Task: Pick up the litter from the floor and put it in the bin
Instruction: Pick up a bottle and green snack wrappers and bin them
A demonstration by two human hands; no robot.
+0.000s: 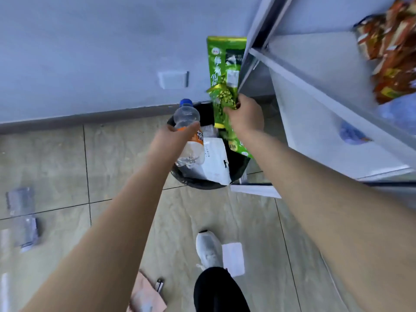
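My left hand (pixel 172 137) grips an empty clear plastic bottle (pixel 188 118) with a blue cap and orange label, held over the black bin (pixel 198 184). My right hand (pixel 246 115) holds a long green snack wrapper (pixel 225 64) by its middle, upright above the bin's far right side. Inside the bin lies a white bag (pixel 216 163) on a black liner. More litter lies on the tiled floor: a white paper (pixel 233 258) by my shoe, silver wrappers (pixel 21 200) at the left, a pink paper (pixel 148 296) at the bottom.
A white shelf unit (pixel 315 122) stands at the right, close to the bin, with snack packets (pixel 389 48) on it. A grey wall with a socket plate (pixel 173 79) is behind the bin. My white shoe (pixel 208 248) stands on the tiles. A small metal object (pixel 159 284) lies beside the pink paper.
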